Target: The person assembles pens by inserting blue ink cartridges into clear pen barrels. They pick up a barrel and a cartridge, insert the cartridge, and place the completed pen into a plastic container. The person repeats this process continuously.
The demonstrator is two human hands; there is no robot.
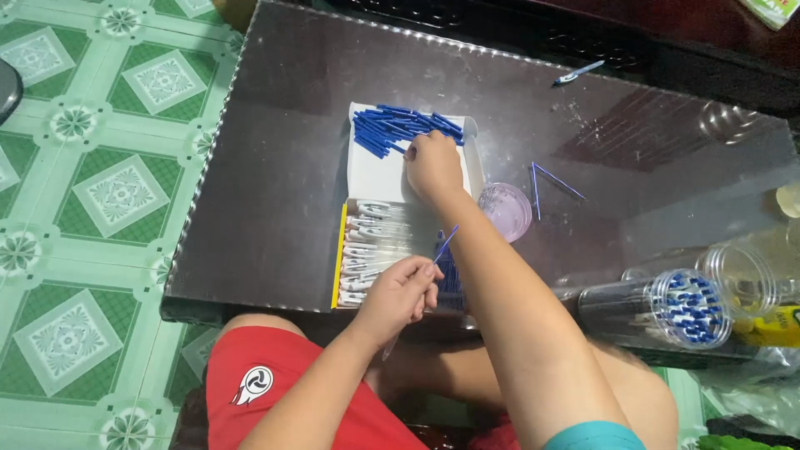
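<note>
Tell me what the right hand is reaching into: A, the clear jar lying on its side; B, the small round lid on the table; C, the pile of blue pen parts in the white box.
C: the right hand rests on the pile of blue pen parts at the far end of the white box.

A flat white cardboard box (379, 175) with a yellow side edge lies open mid-table holding blue pen parts and a row of white-wrapped pieces, while a clear plastic jar (667, 307) on its side at the right edge shows blue and white caps.
</note>
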